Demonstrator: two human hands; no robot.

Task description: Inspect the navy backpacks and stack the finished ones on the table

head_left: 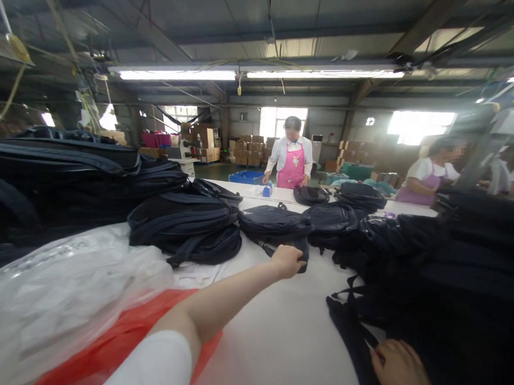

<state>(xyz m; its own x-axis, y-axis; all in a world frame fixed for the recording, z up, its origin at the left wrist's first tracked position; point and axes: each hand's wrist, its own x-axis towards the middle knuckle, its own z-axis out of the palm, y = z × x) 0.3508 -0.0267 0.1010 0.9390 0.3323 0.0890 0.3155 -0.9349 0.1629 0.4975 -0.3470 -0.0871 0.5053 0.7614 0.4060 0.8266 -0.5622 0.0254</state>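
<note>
My left hand reaches out across the white table, its fingers closed on the near edge of a dark navy backpack lying flat. At the lower right, my right hand is partly cut off by the frame; its fingers curl against the dark fabric and strap of another backpack. That backpack merges with a large dark heap, so its outline is hard to make out. Left of the first backpack sits a small stack of similar backpacks.
Clear plastic bags and a red plastic sheet lie at the left. Behind them rises a high pile of backpacks. Across the white table stands a person in a pink apron; another person is at the right.
</note>
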